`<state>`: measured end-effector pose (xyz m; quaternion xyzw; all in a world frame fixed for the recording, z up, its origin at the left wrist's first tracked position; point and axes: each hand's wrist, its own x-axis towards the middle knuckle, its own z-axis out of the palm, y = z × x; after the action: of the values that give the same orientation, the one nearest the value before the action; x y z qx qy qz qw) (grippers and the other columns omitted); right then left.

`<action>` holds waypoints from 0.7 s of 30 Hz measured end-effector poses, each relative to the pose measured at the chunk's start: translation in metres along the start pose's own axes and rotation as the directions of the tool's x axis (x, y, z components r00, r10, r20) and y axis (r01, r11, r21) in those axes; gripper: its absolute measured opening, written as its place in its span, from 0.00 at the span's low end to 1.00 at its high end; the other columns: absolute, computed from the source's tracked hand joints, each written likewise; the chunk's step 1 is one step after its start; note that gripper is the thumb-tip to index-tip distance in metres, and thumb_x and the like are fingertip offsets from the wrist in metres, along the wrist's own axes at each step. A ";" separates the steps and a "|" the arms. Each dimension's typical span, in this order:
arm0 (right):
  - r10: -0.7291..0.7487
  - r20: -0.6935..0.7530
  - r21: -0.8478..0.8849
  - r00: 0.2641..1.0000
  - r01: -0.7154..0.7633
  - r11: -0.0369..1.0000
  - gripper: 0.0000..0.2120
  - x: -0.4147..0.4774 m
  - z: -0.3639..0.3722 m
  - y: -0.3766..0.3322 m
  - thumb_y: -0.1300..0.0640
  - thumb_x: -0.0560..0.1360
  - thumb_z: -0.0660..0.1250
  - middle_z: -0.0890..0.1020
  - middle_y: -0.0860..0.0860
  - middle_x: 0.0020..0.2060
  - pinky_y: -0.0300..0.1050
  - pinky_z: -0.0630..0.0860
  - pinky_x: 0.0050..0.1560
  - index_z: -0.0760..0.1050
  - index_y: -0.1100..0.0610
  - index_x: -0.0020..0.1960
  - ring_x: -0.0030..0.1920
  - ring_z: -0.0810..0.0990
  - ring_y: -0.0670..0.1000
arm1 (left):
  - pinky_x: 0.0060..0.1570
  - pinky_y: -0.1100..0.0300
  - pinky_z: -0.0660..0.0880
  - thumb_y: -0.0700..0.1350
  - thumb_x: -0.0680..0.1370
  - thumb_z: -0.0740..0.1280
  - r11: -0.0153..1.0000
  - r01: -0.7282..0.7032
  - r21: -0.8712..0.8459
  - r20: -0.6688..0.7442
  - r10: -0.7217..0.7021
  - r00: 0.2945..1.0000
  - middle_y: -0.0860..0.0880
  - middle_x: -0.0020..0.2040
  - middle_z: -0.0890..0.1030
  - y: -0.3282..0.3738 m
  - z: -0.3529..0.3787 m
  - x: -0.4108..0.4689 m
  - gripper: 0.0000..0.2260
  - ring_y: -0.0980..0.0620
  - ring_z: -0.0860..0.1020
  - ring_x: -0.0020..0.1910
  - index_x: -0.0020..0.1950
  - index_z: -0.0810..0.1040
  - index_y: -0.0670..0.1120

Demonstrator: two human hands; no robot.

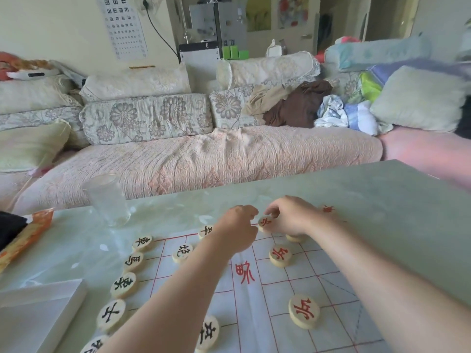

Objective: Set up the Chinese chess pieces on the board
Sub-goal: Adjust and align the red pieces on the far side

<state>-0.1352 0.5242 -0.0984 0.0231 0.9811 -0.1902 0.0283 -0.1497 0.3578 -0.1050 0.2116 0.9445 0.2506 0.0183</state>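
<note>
- At far left the glass (108,200) stands on the table (382,212), well apart from the board (280,289); it plays no part.
- Black pieces (123,284) run down the board's left edge in a column, with two more (182,253) further in.
- Your left hand (238,226) is curled into a loose fist at the board's far edge; you look to be holding nothing, though your fingertips are hidden, so I cannot tell for sure.
- The red piece (265,222) lies just right of that fist, tilted, at the far edge.
- Your right hand (290,216) is the one on it: thumb and fingers pinch its rim from above and the right.
- A flat disc has no long axis to mind; likely you only need to lower it level onto its point.
- Two red pieces (280,255) already sit nearer you (303,312).
</note>
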 end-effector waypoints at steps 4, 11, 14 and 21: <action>-0.024 0.053 0.028 0.998 0.023 0.999 0.22 0.004 -0.002 -0.002 0.45 0.73 0.70 0.80 0.43 0.62 0.44 0.74 0.61 0.77 0.45 0.66 0.61 0.78 0.48 | 0.50 0.62 0.73 0.42 0.77 0.66 1.000 0.028 0.007 -0.043 -0.028 0.999 0.53 0.60 0.77 -0.001 0.007 0.011 0.17 0.52 0.76 0.56 0.65 0.74 0.51; -0.020 0.028 0.158 0.999 0.015 0.987 0.32 0.005 -0.008 0.009 0.61 0.72 0.65 0.77 0.41 0.64 0.40 0.73 0.47 0.67 0.42 0.74 0.52 0.77 0.45 | 0.60 0.57 0.72 0.40 0.76 0.64 0.999 -0.027 0.039 0.021 0.026 0.999 0.54 0.65 0.74 -0.004 0.020 0.014 0.22 0.52 0.72 0.64 0.69 0.71 0.55; 0.007 0.017 0.097 1.000 -0.009 0.995 0.32 0.002 -0.005 0.010 0.41 0.68 0.75 0.80 0.42 0.59 0.44 0.74 0.58 0.71 0.43 0.70 0.59 0.77 0.49 | 0.63 0.55 0.68 0.41 0.77 0.63 0.982 -0.083 0.171 0.026 0.079 0.996 0.54 0.64 0.74 -0.008 0.023 0.012 0.22 0.51 0.69 0.65 0.69 0.72 0.58; -0.052 0.027 0.143 0.998 0.048 0.989 0.34 0.003 -0.003 0.013 0.67 0.72 0.60 0.78 0.38 0.63 0.37 0.70 0.43 0.69 0.42 0.73 0.53 0.77 0.46 | 0.62 0.55 0.69 0.39 0.77 0.62 0.986 -0.099 0.136 -0.045 0.106 0.993 0.54 0.60 0.74 -0.009 0.024 0.006 0.17 0.52 0.70 0.62 0.59 0.77 0.57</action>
<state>-0.1373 0.5378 -0.1009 -0.0025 0.9647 -0.2609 0.0370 -0.1557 0.3641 -0.1300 0.2540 0.9471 0.1931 -0.0335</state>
